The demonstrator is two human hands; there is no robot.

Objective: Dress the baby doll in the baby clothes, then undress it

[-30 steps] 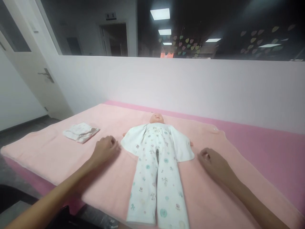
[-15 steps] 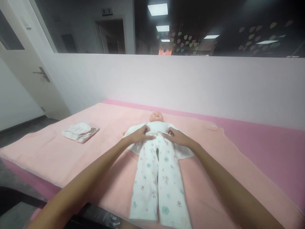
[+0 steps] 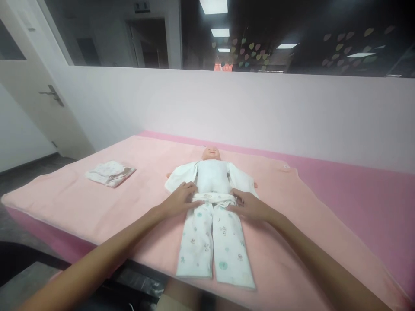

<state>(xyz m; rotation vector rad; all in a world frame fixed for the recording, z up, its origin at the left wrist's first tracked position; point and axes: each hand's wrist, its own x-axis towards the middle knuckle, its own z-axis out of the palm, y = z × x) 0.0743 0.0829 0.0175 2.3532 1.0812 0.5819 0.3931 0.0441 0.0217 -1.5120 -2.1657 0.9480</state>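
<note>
A baby doll (image 3: 212, 175) lies on its back, head toward the wall, dressed in a white top with wide sleeves spread to both sides. White patterned pants (image 3: 223, 246) cover its lower body, both legs laid straight toward me. The waistband is bunched and folded across the doll's hips. My left hand (image 3: 181, 199) grips the left end of this waistband, fingers at the edge and thumb on the cloth. At the right end, my right hand (image 3: 248, 205) has curled fingers closed on the band. The doll's feet are hidden inside the pants.
A folded white patterned cloth (image 3: 110, 173) lies at the left on the peach blanket (image 3: 155, 160). Under the blanket is a pink padded surface (image 3: 350, 190), against a white wall (image 3: 259, 112) with a window above. A door (image 3: 48, 95) stands at the far left.
Both hands have moved toward me, down the doll's body, with the waistband between them. More of the white top's front shows, and the pants' waist is more bunched. The view has tilted slightly.
</note>
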